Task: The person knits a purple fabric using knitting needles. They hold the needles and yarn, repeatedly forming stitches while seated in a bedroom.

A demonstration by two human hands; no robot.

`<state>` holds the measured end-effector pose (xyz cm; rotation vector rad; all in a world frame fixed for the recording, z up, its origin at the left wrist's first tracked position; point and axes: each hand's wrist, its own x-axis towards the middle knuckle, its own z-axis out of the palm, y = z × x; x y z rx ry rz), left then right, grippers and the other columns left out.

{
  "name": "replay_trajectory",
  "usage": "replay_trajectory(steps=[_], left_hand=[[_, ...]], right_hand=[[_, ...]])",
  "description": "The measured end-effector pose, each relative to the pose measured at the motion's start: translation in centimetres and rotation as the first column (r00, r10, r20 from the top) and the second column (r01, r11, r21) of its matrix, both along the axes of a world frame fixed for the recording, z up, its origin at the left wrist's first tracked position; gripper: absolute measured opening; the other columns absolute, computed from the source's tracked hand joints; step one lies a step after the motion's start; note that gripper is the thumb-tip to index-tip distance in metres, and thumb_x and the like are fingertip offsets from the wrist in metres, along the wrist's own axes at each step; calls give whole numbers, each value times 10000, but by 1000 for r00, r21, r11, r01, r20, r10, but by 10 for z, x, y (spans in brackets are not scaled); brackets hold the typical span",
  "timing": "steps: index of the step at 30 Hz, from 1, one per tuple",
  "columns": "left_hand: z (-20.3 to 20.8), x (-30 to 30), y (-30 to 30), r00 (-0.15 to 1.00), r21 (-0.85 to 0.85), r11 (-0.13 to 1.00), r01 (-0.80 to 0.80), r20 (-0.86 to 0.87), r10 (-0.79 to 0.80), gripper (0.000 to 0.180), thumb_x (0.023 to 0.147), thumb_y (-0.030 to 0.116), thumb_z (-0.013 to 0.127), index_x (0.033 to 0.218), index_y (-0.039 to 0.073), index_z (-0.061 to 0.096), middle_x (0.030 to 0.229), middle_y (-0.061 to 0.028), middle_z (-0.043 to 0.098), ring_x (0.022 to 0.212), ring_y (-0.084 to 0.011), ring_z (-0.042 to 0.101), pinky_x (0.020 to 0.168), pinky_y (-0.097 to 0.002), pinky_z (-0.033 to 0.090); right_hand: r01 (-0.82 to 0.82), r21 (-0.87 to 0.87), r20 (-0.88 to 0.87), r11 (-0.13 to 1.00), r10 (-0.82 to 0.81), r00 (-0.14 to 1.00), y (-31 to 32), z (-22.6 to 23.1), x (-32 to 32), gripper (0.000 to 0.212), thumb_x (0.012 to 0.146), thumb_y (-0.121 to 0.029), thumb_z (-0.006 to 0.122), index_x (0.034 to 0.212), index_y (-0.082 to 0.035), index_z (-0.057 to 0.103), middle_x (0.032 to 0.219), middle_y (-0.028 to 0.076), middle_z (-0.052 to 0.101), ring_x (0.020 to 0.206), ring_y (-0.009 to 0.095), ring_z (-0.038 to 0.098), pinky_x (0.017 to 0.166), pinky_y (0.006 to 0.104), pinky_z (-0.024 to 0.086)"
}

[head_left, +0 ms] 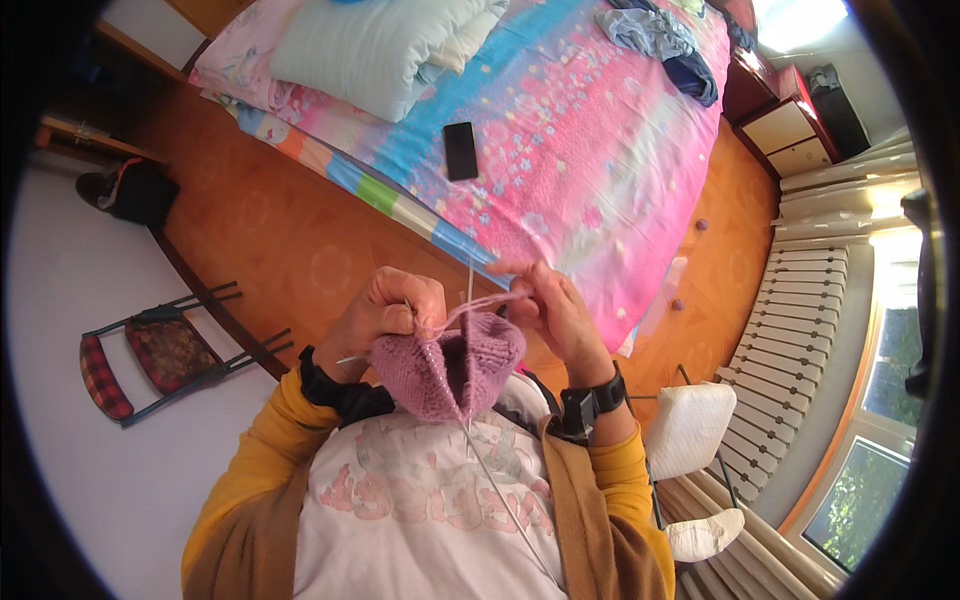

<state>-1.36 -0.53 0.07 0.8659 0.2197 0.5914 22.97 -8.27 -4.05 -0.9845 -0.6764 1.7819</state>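
A mauve piece of knitting (415, 372) hangs in front of my chest, curved into a tube-like shape with a dark opening. My left hand (402, 305) is closed on its upper left edge and on a thin knitting needle there. Pink yarn (480, 303) runs from that edge across to my right hand (552, 308), whose fingers are curled round the strand with the index finger reaching left. One pale needle (471, 280) stands up behind the work. Another long needle (505, 495) slants down over my shirt from the knitting's lower edge.
Ahead is a bed with a colourful sheet (600, 215), a black phone (461, 151), a folded quilt (345, 50) and clothes (650, 35). Purple balls (677, 305) lie on the floor. A folding chair (165, 350) is left; a white-padded chair (690, 430) and radiator (785, 370) are right.
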Motion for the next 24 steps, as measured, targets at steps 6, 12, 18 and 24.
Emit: replay_trajectory(steps=[6, 12, 18, 24], left_hand=[[1, 5, -5, 998, -41, 998, 37, -48, -39, 266, 903, 228, 735, 765, 21, 640, 733, -73, 583, 605, -177, 552, 564, -306, 461], [-4, 2, -7, 991, -38, 994, 98, -88, -101, 306, 929, 294, 716, 892, -8, 686, 857, -52, 649, 813, -125, 609, 744, -264, 479], [-15, 5, -12, 985, -122, 993, 4, -171, -25, 197, 970, 195, 675, 989, -1, 691, 942, -41, 689, 886, -97, 632, 812, -243, 504], [-26, 10, -9, 995, -246, 969, 23, -93, -47, 190, 967, 185, 680, 1022, 4, 697, 955, -43, 701, 878, -99, 653, 801, -236, 524]], right_hand=[[31, -224, -441, 974, -130, 888, 25, -27, -15, 499, 1079, -420, 447, 1321, 3, 555, 695, -68, 308, 565, 48, 253, 514, 219, 246], [48, -187, -395, 981, -119, 911, 24, -31, -19, 364, 1068, -376, 499, 1068, -35, 629, 625, -85, 261, 527, 49, 231, 506, 227, 256], [107, -154, -422, 982, -163, 892, 11, -16, -24, 318, 1042, -324, 565, 878, -60, 633, 580, -96, 306, 504, 45, 238, 491, 230, 233], [105, -100, -342, 989, -134, 930, -3, -4, -25, 333, 1037, -313, 574, 857, -43, 652, 577, -93, 352, 513, 37, 253, 491, 224, 224]])
